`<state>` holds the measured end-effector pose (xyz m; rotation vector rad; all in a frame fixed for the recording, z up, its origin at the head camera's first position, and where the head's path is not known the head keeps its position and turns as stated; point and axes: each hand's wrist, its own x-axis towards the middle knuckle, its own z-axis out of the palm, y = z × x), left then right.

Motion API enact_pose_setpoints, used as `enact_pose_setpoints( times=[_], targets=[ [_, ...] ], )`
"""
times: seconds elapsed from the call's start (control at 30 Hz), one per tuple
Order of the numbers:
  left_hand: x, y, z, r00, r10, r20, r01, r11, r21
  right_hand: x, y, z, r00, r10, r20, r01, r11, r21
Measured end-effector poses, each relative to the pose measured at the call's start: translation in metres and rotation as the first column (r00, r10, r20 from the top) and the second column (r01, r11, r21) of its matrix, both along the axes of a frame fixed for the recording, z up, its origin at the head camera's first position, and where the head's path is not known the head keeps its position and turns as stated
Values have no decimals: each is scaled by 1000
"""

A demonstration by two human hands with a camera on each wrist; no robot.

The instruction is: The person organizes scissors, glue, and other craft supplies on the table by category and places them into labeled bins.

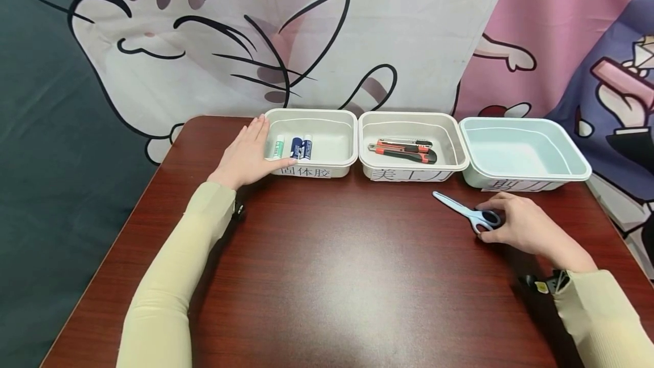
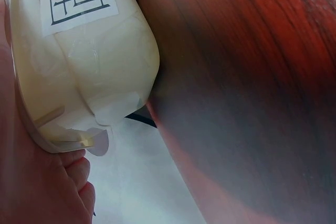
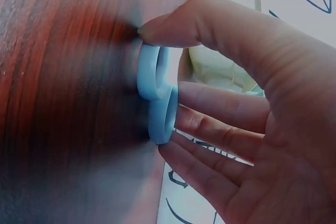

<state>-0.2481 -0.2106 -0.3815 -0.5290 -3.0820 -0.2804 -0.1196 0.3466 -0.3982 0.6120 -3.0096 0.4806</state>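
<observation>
Light blue scissors [image 1: 456, 206] lie on the table in front of the right bin, blades pointing left and away. My right hand [image 1: 528, 229] holds their handles between thumb and fingers. In the right wrist view, the thumb is against one loop of the scissors [image 3: 144, 74] and the fingertips are along the other. My left hand [image 1: 247, 155] rests over the left end of the left bin [image 1: 334, 170], fingers straight along its side and thumb across the front rim. Inside that bin stand a green glue stick [image 1: 278, 147] and two blue glue sticks [image 1: 296, 149].
The middle bin [image 1: 452, 155] contains several red and black utility knives [image 1: 406, 152]. A pale bluish bin [image 1: 526, 146] with nothing inside stands at the right. Labels mark the bins' fronts. Behind the brown table [image 1: 352, 254] hangs a cartoon cat curtain [image 1: 409, 16].
</observation>
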Motion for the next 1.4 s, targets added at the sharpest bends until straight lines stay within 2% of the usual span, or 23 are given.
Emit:
enact_pose_setpoints(
  times=[0.2, 0.33, 0.47, 0.7, 0.83, 1.0, 1.27, 1.4],
  targets=[
    [-1, 0, 0, 1000, -4, 1, 4, 1000, -4, 2, -1, 5, 1000, -9, -20, 9, 1000, -18],
    [-1, 0, 0, 1000, -4, 2, 4, 1000, -3, 4, -4, 14, 998, -7, -69, 5, 999, -34],
    [-1, 0, 1, 1000, -2, 7, 2, 1000, -4, 6, -6, 27, 992, -14, -127, 8, 999, -46],
    [0, 0, 3, 1000, -1, 6, 1, 1000, -5, 4, -11, 57, 981, -86, -175, 68, 992, -103],
    [0, 0, 3, 1000, -3, 9, 3, 1000, -8, -3, -10, 70, 965, -101, -242, 69, 988, -139],
    [0, 0, 2, 1000, -5, 13, 5, 1000, -11, -16, -6, 87, 951, -122, -285, 80, 985, -154],
    [0, 0, 1, 1000, -8, 3, 9, 1000, -4, -38, 9, 112, 941, -188, -281, 155, 978, -137],
    [2, 1, 2, 1000, -8, 6, 8, 1000, 7, -52, 20, 121, 942, -232, -242, 202, 969, -144]
  ],
)
